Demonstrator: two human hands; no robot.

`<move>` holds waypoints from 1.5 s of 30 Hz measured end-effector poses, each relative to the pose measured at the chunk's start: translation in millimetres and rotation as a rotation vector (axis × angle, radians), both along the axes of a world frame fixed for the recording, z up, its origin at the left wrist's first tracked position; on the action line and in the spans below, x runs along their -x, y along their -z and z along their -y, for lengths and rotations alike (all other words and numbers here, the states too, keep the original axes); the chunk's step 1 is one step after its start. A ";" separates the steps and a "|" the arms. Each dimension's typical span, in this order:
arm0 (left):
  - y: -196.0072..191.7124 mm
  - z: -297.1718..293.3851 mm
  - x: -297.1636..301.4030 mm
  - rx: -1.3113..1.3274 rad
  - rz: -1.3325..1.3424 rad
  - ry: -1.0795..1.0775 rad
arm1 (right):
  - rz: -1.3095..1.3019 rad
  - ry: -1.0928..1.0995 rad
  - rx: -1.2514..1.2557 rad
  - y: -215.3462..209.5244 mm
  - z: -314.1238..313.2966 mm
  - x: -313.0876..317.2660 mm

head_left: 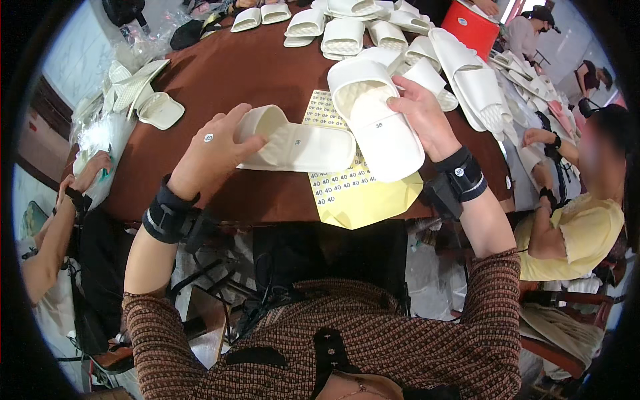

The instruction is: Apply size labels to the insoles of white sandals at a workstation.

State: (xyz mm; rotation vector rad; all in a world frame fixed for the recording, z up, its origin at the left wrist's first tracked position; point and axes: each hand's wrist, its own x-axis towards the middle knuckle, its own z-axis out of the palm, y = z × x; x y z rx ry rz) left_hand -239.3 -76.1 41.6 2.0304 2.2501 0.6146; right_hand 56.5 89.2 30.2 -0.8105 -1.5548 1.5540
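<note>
- Over a brown-covered tabletop (213, 60), the left hand (223, 150) curls around the strap end of a white slide sandal (313, 150), which lies sideways, its heel over a yellow sticker sheet (360, 203); I see the thumb at the strap's opening.
- The right hand (430, 120) pinches a matching slide (383, 133) by the side edge of its footbed, thumb on top, heel toward the wearer; I cannot see how the fingers sit beneath.
- I judge both pieces to be light moulded foam: soft enough to flex, smooth enough to slip a little, hard to break.
- From my remote seat, I favour the footbed's side edge as the hold; the hollow strap probably squashes under a firm squeeze, while the thick sole looks stiffer.
- Across the table, a red container (473, 40) stands near heaped white slides (343, 37), another person's hand (489, 7) at its top; its contents escape me.
- Crumpled clear plastic bags (143, 53) gather at far left, too blurred for me to tell what they hold.
</note>
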 end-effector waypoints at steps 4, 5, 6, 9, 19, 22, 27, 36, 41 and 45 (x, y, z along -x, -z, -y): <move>1.6 -11.4 13.4 -0.050 0.105 0.061 | -0.061 -0.012 -0.010 5.7 -6.6 2.6; -0.1 -14.6 16.1 -0.081 0.125 0.076 | -0.038 -0.005 -0.016 2.8 -5.8 3.0; -2.9 -17.8 16.2 -0.110 0.146 0.094 | -0.014 0.005 -0.021 0.4 -3.3 3.6; -15.9 -30.2 8.5 -0.178 0.157 0.153 | -0.040 -0.054 -0.022 -1.5 -6.4 7.5; 7.8 -47.3 -12.0 -0.370 -0.033 0.315 | 0.398 -0.084 -0.419 2.7 -5.5 13.4; 3.9 -15.5 -41.1 -0.251 -0.050 0.409 | 0.454 -0.190 -0.467 -5.8 8.9 0.7; 18.1 6.4 -73.6 -0.215 -0.075 0.469 | 0.479 -0.179 -0.557 9.9 14.1 -22.1; 38.8 11.9 -76.0 -0.165 0.019 0.465 | 0.802 -0.266 -0.958 39.5 39.7 -18.9; 37.5 21.5 -73.6 -0.213 -0.039 0.467 | 0.769 -0.259 -0.982 39.9 50.6 -9.4; 38.3 26.2 -71.2 -0.206 -0.006 0.425 | 0.861 -0.273 -1.040 33.6 67.0 -1.8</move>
